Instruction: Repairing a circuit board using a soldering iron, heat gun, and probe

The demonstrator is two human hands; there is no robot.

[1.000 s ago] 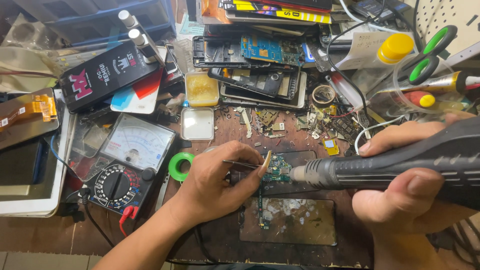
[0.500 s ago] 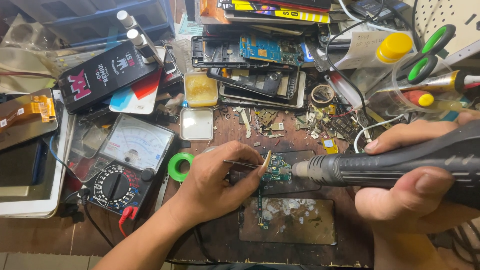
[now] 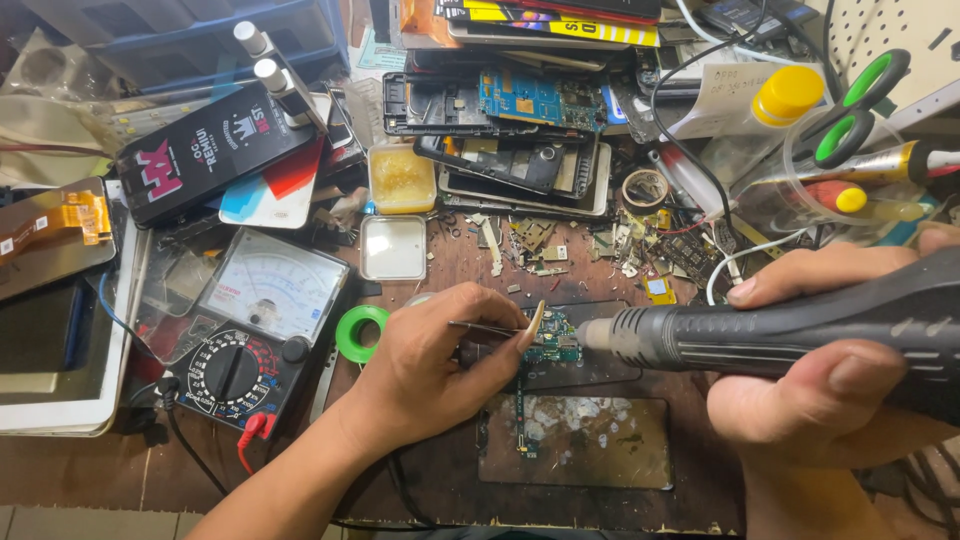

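Observation:
My left hand (image 3: 440,360) pinches thin metal tweezers (image 3: 490,327) whose tips rest on a small green circuit board (image 3: 552,340) at the middle of the bench. My right hand (image 3: 830,370) grips a thick dark hot-air handle (image 3: 800,325). Its silver nozzle (image 3: 605,335) points left and sits right at the board's edge, close to the tweezer tips. The board lies on a dark worn mat (image 3: 590,440) with white scuffs.
An analog multimeter (image 3: 250,330) lies left, beside a green tape roll (image 3: 360,333). A flux tin (image 3: 402,180) and its lid (image 3: 393,248) sit behind. Opened phones and boards (image 3: 520,130) pile at the back. Green-handled scissors (image 3: 850,110) and a yellow-capped bottle (image 3: 790,95) stand right.
The hot-air handle has shifted slightly; both hands otherwise stay over the small board with the tweezers in place.

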